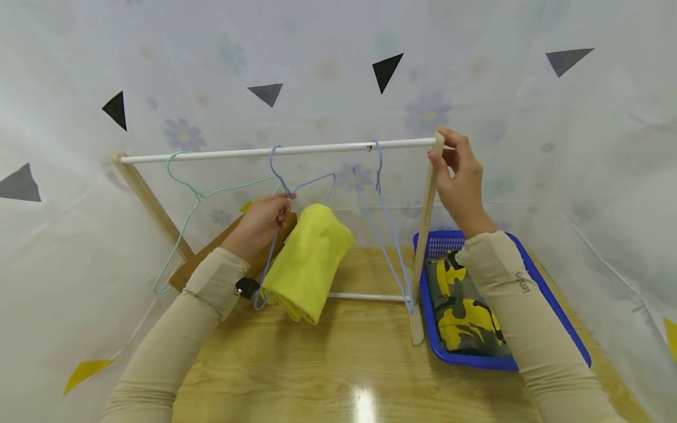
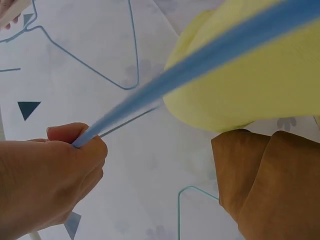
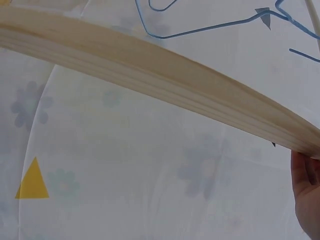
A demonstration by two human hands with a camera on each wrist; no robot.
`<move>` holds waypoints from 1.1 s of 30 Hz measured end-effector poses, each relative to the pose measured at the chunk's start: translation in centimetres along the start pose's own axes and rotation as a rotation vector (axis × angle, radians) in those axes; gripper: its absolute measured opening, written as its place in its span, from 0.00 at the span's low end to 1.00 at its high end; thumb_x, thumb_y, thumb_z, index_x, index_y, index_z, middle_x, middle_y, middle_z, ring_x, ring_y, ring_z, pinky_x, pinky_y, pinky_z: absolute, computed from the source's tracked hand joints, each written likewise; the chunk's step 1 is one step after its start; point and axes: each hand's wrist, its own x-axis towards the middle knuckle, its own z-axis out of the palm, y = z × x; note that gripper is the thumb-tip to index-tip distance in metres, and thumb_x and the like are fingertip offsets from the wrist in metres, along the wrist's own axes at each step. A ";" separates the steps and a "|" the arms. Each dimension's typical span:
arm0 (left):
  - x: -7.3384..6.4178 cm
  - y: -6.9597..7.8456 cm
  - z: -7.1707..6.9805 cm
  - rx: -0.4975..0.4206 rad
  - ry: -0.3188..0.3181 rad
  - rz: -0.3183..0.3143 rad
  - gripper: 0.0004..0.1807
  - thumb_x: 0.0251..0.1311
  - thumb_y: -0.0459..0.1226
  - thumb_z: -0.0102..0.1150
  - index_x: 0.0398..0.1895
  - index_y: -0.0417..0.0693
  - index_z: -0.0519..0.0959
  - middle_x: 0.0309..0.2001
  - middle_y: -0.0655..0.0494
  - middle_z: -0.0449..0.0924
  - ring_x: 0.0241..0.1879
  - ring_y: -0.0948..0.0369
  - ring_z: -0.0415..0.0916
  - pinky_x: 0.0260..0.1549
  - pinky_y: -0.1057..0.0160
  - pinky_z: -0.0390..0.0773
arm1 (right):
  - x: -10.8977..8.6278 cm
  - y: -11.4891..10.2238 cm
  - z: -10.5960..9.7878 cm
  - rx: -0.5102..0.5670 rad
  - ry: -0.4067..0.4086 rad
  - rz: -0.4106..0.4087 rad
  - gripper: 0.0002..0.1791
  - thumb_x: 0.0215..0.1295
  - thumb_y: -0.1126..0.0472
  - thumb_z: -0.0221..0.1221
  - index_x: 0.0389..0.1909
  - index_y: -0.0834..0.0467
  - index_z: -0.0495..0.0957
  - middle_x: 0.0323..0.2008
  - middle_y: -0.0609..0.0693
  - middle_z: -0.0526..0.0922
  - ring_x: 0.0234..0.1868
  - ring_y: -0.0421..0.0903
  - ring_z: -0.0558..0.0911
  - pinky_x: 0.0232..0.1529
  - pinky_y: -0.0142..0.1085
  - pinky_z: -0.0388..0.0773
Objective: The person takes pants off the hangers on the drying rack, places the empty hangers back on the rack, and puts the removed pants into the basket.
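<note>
In the head view my left hand (image 1: pixel 261 223) pinches a periwinkle-blue hanger (image 1: pixel 312 180) near its neck. The hanger's hook is over the white rod (image 1: pixel 227 154) of a small clothes rack. A folded yellow cloth (image 1: pixel 312 264) hangs on this hanger. My right hand (image 1: pixel 462 182) grips the top of the rack's right wooden post (image 1: pixel 427 211), thumb in front. Left wrist view: the thumb and fingers close round the blue hanger wire (image 2: pixel 150 90), beside the yellow cloth (image 2: pixel 240 75). In the right wrist view the hand (image 3: pixel 307 195) is at the post's (image 3: pixel 165 75) far end, partly out of frame.
A second blue hanger (image 1: pixel 388 226) hangs right of the yellow cloth, and a mint-green hanger (image 1: pixel 185 226) hangs at left. A brown folded piece (image 1: pixel 208 249) is behind the left arm. Right of the rack, a blue basket (image 1: pixel 555 311) holds yellow-and-grey camouflage cloth (image 1: pixel 465 317).
</note>
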 end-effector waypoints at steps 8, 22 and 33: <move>-0.1 -0.1 0.7 -0.086 -0.008 0.016 0.20 0.74 0.32 0.36 0.65 0.37 0.65 0.62 0.54 0.62 0.26 0.63 0.54 0.33 0.65 0.58 | -0.2 0.1 -0.3 -0.007 0.005 0.003 0.24 0.68 0.72 0.53 0.65 0.61 0.66 0.53 0.59 0.74 0.48 0.38 0.80 0.53 0.31 0.76; -0.5 0.4 1.1 -0.175 -0.014 0.027 0.18 0.75 0.36 0.38 0.63 0.39 0.64 0.32 0.56 0.60 0.26 0.63 0.53 0.30 0.67 0.59 | -0.5 0.2 -0.2 0.030 -0.002 -0.025 0.25 0.68 0.72 0.54 0.65 0.61 0.66 0.53 0.59 0.74 0.49 0.48 0.80 0.53 0.32 0.76; -1.6 1.8 1.7 -0.223 -0.025 0.083 0.12 0.74 0.33 0.40 0.55 0.41 0.67 0.29 0.57 0.59 0.24 0.64 0.52 0.29 0.67 0.57 | -0.2 -0.1 -0.1 0.035 -0.005 -0.026 0.25 0.68 0.71 0.54 0.65 0.60 0.66 0.53 0.58 0.74 0.49 0.48 0.81 0.53 0.32 0.76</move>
